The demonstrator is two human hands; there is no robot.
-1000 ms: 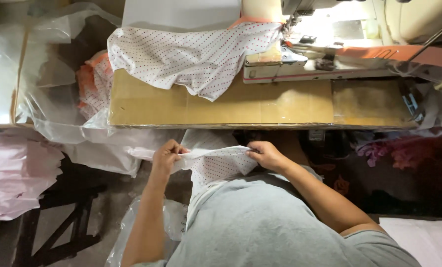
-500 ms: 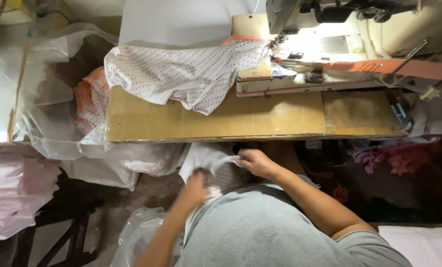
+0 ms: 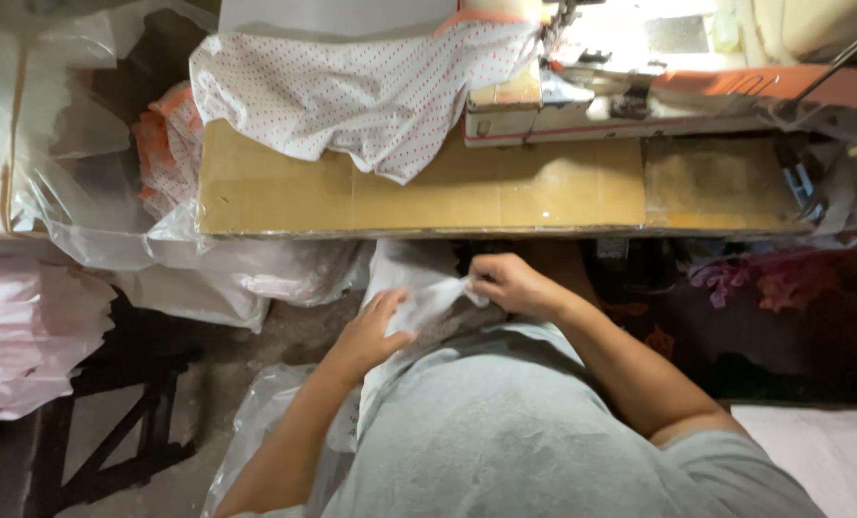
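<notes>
Both of my hands are down in my lap, below the front edge of the wooden sewing table (image 3: 505, 197). My right hand (image 3: 507, 284) pinches the upper edge of a small white fabric piece (image 3: 428, 299). Resting flat on the lower left part of the same piece is my left hand (image 3: 376, 329), fingers spread along it. A larger white garment with small red dots (image 3: 352, 91) lies draped over the table's back left, reaching toward the sewing machine (image 3: 630, 82).
Clear plastic bags (image 3: 93, 201) with orange-trimmed fabric hang left of the table. Pink fabric stacks (image 3: 30, 336) sit at far left above a dark stool frame (image 3: 112, 422). Pink scraps (image 3: 764, 278) lie under the table at right.
My left hand has dropped from holding the fabric stretched up at chest height to lying on it in my lap. The right hand has drawn in toward the middle, bunching the piece.
</notes>
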